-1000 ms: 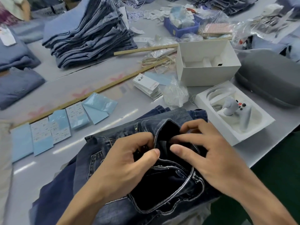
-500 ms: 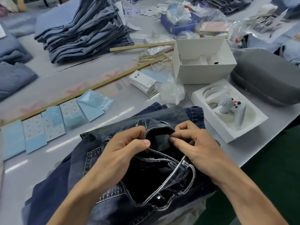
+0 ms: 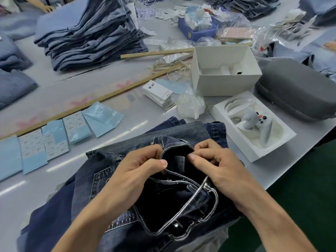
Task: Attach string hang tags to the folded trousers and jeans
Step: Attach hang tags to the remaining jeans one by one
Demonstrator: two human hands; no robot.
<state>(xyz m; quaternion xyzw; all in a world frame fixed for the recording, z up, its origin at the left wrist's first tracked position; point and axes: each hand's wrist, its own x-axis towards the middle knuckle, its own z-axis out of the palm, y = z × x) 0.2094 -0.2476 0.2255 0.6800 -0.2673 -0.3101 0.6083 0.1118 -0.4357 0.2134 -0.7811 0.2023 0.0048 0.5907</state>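
Observation:
A pair of dark blue jeans (image 3: 181,131) lies at the near edge of the table, its waistband turned open toward me. My left hand (image 3: 138,170) pinches the waistband on the left side of the opening. My right hand (image 3: 218,164) pinches it on the right, fingers curled over the denim. A small dark label shows inside the waistband between my thumbs. A stack of white hang tags (image 3: 158,93) sits beyond the jeans, with loose beige strings (image 3: 171,68) further back. No tag or string is visible in my hands.
A tall pile of folded jeans (image 3: 91,33) stands at the back left. Blue plastic bags and label sheets (image 3: 54,140) line the left. A long wooden ruler (image 3: 101,99), an open white box (image 3: 225,70), a tray holding a white controller (image 3: 254,128) and a grey case (image 3: 298,95) sit right.
My hands have drawn closer together at the waistband and the opening between them has narrowed. My right fingers, spread a second ago, are now curled on the denim.

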